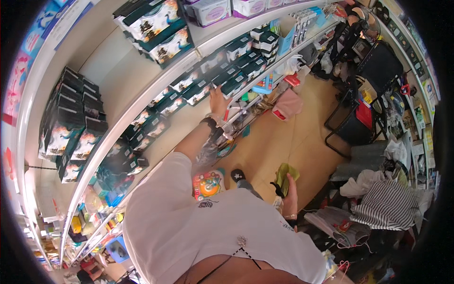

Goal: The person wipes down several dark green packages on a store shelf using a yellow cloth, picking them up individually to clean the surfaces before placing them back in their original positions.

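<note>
My left hand [218,101] reaches up to the middle shelf, its fingers stretched out and touching the front of a dark green-and-white box [233,85]. A bracelet and a dark band are on that wrist. Low on the right, my right hand [290,198] is closed around a yellow-green cloth [285,175], which sticks up above the fingers. A dark strip hangs beside the cloth. Rows of similar boxes [195,93] line the shelf on both sides of my left hand.
More dark boxes [71,125] stand on the upper shelf at left. Purple-and-white packs [211,12] sit at the top. A round colourful toy [208,185] is low by the shelf. Black chairs [354,118] and a striped cloth [388,207] crowd the right. A pink bag [287,104] lies farther back.
</note>
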Demonstrator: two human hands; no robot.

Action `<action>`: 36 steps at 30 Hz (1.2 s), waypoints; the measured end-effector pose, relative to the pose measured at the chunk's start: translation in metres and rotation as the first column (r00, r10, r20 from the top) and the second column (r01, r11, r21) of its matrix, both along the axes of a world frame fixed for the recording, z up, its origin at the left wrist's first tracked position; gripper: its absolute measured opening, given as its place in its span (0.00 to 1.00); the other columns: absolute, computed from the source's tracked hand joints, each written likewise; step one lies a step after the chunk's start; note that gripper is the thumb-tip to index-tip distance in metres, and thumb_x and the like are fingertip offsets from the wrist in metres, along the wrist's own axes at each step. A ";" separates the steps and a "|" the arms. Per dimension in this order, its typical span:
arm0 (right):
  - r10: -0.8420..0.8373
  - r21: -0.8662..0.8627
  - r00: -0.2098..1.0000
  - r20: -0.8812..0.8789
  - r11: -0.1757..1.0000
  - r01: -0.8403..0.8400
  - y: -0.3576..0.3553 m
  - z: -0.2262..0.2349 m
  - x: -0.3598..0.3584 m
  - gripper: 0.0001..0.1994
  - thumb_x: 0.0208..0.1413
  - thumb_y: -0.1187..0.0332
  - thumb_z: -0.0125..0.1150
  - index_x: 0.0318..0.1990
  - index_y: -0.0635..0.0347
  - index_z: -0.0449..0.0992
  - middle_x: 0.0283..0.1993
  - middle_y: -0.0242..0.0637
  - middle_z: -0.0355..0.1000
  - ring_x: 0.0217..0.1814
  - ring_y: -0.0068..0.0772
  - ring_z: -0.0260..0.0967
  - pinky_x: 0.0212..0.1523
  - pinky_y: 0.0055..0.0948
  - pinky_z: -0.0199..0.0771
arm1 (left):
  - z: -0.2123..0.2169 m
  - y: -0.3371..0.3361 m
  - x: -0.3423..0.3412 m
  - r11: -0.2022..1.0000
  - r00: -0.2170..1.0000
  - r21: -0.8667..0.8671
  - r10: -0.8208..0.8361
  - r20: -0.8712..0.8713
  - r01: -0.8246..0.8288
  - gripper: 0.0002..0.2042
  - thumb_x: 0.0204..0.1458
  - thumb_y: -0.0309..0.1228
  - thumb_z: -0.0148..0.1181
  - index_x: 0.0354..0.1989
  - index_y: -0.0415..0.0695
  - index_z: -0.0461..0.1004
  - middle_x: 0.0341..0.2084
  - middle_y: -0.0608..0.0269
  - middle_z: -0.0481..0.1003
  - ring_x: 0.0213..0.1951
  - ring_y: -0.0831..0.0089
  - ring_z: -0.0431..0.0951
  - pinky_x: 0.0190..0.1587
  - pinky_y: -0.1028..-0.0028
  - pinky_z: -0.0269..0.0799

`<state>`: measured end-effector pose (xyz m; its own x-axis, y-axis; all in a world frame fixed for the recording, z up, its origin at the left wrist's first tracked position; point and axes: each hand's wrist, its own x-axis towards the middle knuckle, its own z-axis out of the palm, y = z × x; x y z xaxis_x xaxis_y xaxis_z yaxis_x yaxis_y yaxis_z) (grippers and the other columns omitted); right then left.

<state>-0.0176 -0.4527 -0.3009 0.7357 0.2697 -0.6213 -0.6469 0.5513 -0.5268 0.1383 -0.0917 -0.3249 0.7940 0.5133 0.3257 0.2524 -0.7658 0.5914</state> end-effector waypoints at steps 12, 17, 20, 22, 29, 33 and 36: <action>0.030 -0.122 0.997 0.076 0.992 -0.021 0.000 0.003 0.004 0.17 0.50 0.66 0.49 0.47 0.63 0.62 0.43 0.43 0.66 0.41 0.36 0.66 0.38 0.33 0.71 | -0.008 -0.006 0.003 0.971 0.968 -0.124 0.219 0.121 -0.204 0.26 0.29 0.30 0.65 0.40 0.41 0.61 0.37 0.52 0.65 0.40 0.54 0.64 0.42 0.64 0.62; 0.133 -0.057 0.983 0.130 0.990 -0.126 0.030 0.009 0.026 0.21 0.52 0.60 0.47 0.50 0.64 0.59 0.48 0.39 0.62 0.48 0.31 0.61 0.45 0.27 0.64 | 0.035 -0.001 -0.063 0.976 0.943 -0.208 0.124 0.310 -0.061 0.25 0.27 0.31 0.67 0.37 0.40 0.64 0.34 0.53 0.66 0.38 0.58 0.66 0.39 0.68 0.64; 0.219 -0.141 0.923 0.317 0.973 -0.183 0.066 0.009 0.040 0.23 0.53 0.57 0.46 0.51 0.65 0.58 0.50 0.36 0.59 0.49 0.27 0.58 0.46 0.25 0.61 | 0.073 -0.008 -0.136 0.929 0.874 -0.362 0.109 0.473 0.080 0.24 0.28 0.25 0.66 0.37 0.38 0.62 0.30 0.56 0.67 0.34 0.66 0.68 0.39 0.73 0.64; 0.297 -0.236 0.853 0.430 0.948 -0.212 0.103 0.022 0.043 0.23 0.54 0.57 0.45 0.51 0.66 0.58 0.49 0.36 0.59 0.48 0.27 0.57 0.45 0.24 0.60 | 0.101 -0.015 -0.189 0.874 0.832 -0.463 0.145 0.535 0.146 0.24 0.32 0.22 0.63 0.39 0.38 0.59 0.32 0.57 0.67 0.34 0.69 0.68 0.40 0.74 0.63; 0.378 0.256 0.688 0.620 0.731 -0.633 0.256 0.101 -0.044 0.24 0.56 0.53 0.35 0.54 0.59 0.53 0.54 0.34 0.56 0.53 0.30 0.56 0.51 0.31 0.58 | 0.150 -0.027 -0.351 0.857 0.835 -0.515 0.280 0.473 0.004 0.34 0.30 0.23 0.65 0.48 0.40 0.52 0.39 0.56 0.62 0.42 0.70 0.65 0.47 0.72 0.61; 0.507 0.468 0.724 0.468 0.552 -0.690 0.303 0.112 -0.107 0.28 0.54 0.47 0.30 0.56 0.57 0.52 0.55 0.35 0.55 0.55 0.33 0.55 0.54 0.34 0.55 | 0.169 -0.038 -0.404 0.872 0.704 -0.487 0.317 0.635 0.047 0.38 0.29 0.26 0.68 0.51 0.39 0.51 0.46 0.51 0.62 0.48 0.65 0.64 0.50 0.68 0.59; 0.614 0.575 0.664 0.427 0.381 -0.724 0.318 0.131 -0.144 0.31 0.52 0.43 0.27 0.57 0.56 0.49 0.58 0.37 0.52 0.57 0.39 0.52 0.55 0.37 0.54 | 0.176 -0.040 -0.440 0.850 0.792 -0.514 0.391 0.468 -0.116 0.38 0.28 0.24 0.68 0.51 0.39 0.51 0.49 0.54 0.60 0.49 0.65 0.63 0.52 0.68 0.56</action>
